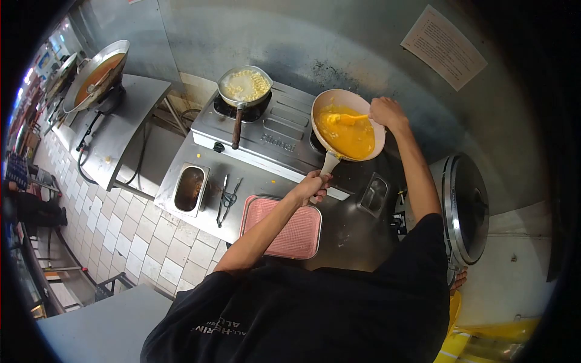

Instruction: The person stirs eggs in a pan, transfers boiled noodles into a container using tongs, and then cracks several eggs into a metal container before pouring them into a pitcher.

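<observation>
In the head view, a pale pink round frying pan (334, 97) is held tilted above the right burner of the two-burner stainless steel stove (284, 136). Its light handle is clasped by the left hand (311, 186) at the stove's front edge. The right hand (387, 114) is closed around the handle of a yellow-orange spatula (348, 118), whose blade lies in the runny yellow egg mixture (351, 142) inside the pan.

The mixture is pooled toward the pan's lower, near side. If the tilt were steepened, a spill over that rim onto the stove top could be expected. If the pan were twisted by a firm push of the spatula, the one-handed grip on the handle could be loosened.

On the stove's left burner a small steel pan with a brown handle (244, 86) is set, and this handle juts toward the stove's front. It could be knocked by a leftward swing of the forearm.

In front of the stove, a pink rectangular tray (284, 233) lies under the left forearm. A steel rectangular tub (190, 189) and dark tongs (227, 199) lie further left. Right of the stove a round lidded steel pot (466, 206) stands close to the right elbow, so little sideways room is left there. Behind the stove a steel wall closes off room. Open space is judged to lie mainly above the stove.
</observation>
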{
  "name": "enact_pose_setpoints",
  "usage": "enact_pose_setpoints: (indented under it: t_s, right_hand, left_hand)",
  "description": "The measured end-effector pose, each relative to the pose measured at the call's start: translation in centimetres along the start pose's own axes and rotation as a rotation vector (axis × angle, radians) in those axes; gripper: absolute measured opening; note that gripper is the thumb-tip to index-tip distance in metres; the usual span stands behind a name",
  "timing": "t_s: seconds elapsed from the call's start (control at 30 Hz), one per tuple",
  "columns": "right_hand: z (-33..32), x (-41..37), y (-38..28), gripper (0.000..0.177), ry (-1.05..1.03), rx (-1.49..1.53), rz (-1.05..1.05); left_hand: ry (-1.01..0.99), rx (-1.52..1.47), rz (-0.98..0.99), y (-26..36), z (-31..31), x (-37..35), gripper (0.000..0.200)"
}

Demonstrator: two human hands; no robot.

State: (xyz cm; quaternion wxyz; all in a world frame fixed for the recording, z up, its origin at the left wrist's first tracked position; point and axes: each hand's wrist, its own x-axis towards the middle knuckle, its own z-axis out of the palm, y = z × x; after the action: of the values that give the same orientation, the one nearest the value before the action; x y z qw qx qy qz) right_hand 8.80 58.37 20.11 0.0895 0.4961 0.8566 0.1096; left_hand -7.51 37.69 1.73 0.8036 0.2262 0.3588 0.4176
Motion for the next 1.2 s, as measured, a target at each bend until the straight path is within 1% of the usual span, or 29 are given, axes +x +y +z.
enact_pose_setpoints:
  t_s: [0.03,0.07,0.13,0.17,0.23,0.27,0.3,0.37,0.4,0.43,0.5,0.53,0.57,0.63,0.67,0.73,0.77,0.83,0.9,0.97,1.0,1.13,1.2]
  right_hand:
    - [-1.0,-0.6,-0.4,0.023,-0.034,-0.012,0.045]
    - [-2.0,-1.1,-1.0,0.023,-0.040,-0.013,0.044]
    - [-3.5,-1.8,-2.0,0.023,-0.405,0.140,0.100]
    - [-2.9,-2.0,-2.1,0.023,-0.408,0.137,0.100]
    - [-0.4,-1.7,-2.1,0.021,-0.449,0.336,-0.065]
    - [1.6,-1.2,-2.0,0.021,-0.422,0.360,-0.122]
    - [2.9,-0.9,-2.5,0.021,-0.425,0.358,-0.126]
    - [5.5,-0.5,-3.8,0.023,-0.182,0.422,-0.151]
    - [7.5,0.4,-4.5,0.027,-0.107,0.342,-0.094]
    - [8.3,0.8,-5.4,0.027,-0.106,0.343,-0.091]
    - [9.3,1.5,-7.3,0.028,0.016,0.442,0.220]
    - [7.1,1.2,-8.6,0.030,-0.055,0.458,0.305]
    - [7.2,1.5,-9.0,0.030,-0.058,0.458,0.309]
    - [7.7,2.8,-9.1,0.032,0.007,0.392,0.417]
    - [7.9,3.2,-8.9,0.032,0.009,0.393,0.417]
    - [8.1,3.8,-8.0,0.035,0.032,0.426,0.492]
    - [8.2,4.0,-7.4,0.035,0.034,0.428,0.493]
    - [7.0,3.4,-6.2,0.035,-0.040,0.400,0.563]
    - [6.6,2.4,-4.5,0.035,-0.027,0.369,0.580]
    - [6.3,1.7,-2.2,0.034,-0.157,0.240,0.538]
    - [6.8,1.4,-0.7,0.033,-0.140,0.209,0.539]
    - [0.5,-4.2,-0.3,0.032,-0.132,0.133,0.515]
    - [-1.5,-6.6,0.4,0.029,-0.168,0.186,0.324]
  left_hand:
    - [0.001,0.008,-0.001,0.0,-0.1,0.0,0.015]
    - [0.000,0.003,-0.005,0.0,-0.2,0.0,0.015]
    - [-0.004,0.032,-0.031,0.1,-0.1,0.1,0.016]
    - [-0.005,0.027,-0.032,0.0,0.0,-0.1,0.016]
    - [0.033,0.045,-0.037,0.5,0.3,-0.4,0.017]
    - [0.036,0.041,-0.035,0.5,0.2,-0.3,0.017]
    - [0.033,0.031,-0.034,0.5,0.0,-0.1,0.017]
    - [0.029,0.022,-0.038,0.1,-0.2,0.1,0.018]
    - [0.019,0.020,-0.034,0.0,-0.3,0.2,0.018]
    - [0.007,0.021,-0.029,0.0,-0.3,0.4,0.018]
    - [0.004,0.012,-0.025,-0.2,-0.3,0.5,0.018]
    - [0.001,0.001,-0.021,-0.3,-0.2,0.6,0.018]
    - [-0.001,0.001,-0.025,-0.4,-0.2,0.7,0.018]
    - [0.002,-0.002,0.004,-0.5,0.0,0.6,0.017]
    - [0.002,-0.001,0.005,-0.5,0.2,0.6,0.017]
    - [0.035,0.002,0.010,-0.3,0.6,0.1,0.018]
    - [0.035,0.005,0.010,-0.2,0.5,0.1,0.018]
    - [-0.010,-0.028,0.022,-0.6,0.2,0.5,0.017]
    - [-0.021,-0.042,0.014,-0.9,-0.1,0.9,0.016]
    - [-0.029,-0.055,0.014,-0.8,-0.3,1.0,0.016]
    - [-0.020,-0.041,0.009,-0.7,-0.3,0.9,0.016]
    - [-0.003,-0.014,0.003,-0.3,0.0,0.6,0.017]
    - [-0.005,-0.024,0.011,-0.4,-0.2,0.6,0.017]
